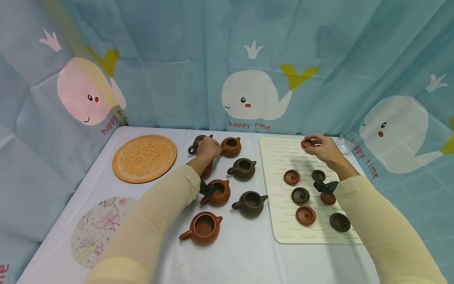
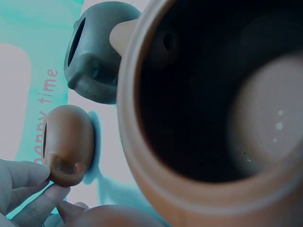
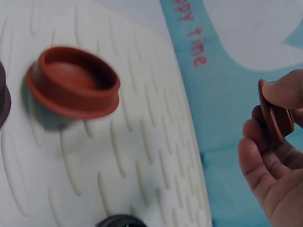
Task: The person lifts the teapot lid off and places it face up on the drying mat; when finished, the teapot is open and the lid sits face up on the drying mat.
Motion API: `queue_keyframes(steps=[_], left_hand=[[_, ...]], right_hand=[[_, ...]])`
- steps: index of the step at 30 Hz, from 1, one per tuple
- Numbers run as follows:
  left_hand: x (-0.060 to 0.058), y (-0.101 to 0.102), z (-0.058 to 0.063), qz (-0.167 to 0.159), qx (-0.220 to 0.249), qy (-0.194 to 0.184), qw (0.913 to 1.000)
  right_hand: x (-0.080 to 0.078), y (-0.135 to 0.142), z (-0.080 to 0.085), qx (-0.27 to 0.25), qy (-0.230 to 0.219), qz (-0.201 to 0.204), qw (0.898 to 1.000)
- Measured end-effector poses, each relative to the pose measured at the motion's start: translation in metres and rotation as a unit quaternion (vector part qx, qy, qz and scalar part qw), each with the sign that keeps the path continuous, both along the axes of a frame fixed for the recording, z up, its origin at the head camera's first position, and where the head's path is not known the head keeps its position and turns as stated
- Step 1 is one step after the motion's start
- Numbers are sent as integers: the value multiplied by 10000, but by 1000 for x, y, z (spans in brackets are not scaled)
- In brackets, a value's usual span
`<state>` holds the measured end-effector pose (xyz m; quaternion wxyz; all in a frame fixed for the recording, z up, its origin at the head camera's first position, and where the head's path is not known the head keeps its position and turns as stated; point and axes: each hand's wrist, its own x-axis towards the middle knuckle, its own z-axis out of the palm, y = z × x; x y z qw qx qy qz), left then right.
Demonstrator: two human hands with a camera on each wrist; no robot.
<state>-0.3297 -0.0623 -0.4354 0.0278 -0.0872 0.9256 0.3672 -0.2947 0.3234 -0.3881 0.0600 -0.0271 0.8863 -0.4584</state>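
Note:
At the far end of the table, my left hand [image 1: 210,149] pinches the handle of a small reddish-brown clay teapot [image 1: 231,146]. In the left wrist view the thumb and fingertips [image 2: 40,172] are right at that handle, and the teapot's lidless mouth faces away. A dark teapot [image 1: 197,142] is partly hidden behind this hand. Over the far edge of the cream mat [image 1: 276,152], my right hand [image 1: 325,150] holds a reddish-brown teapot lid [image 3: 272,113] between thumb and fingers.
Lidless teapots [image 1: 203,228] in reddish and dark brown stand mid-table. Several lids [image 1: 306,215] lie upside down on the mat. At left are a round orange board [image 1: 144,158] and a butterfly-patterned round mat [image 1: 103,230]. Clear crumpled plastic [image 1: 345,144] sits at the far right.

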Motion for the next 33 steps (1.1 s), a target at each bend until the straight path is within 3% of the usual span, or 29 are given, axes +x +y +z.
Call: queue_keyframes(steps=[15, 26, 33], left_hand=[[-1, 1, 0, 7, 26, -40, 10000], [1, -1, 3, 7, 110, 8, 9999], [4, -2, 4, -1, 313, 46, 9995]], right_hand=[[-6, 24, -24, 238, -594, -372, 9973], [-13, 36, -50, 1189, -874, -525, 9877], [-12, 38, -59, 1312, -919, -423, 9862]])
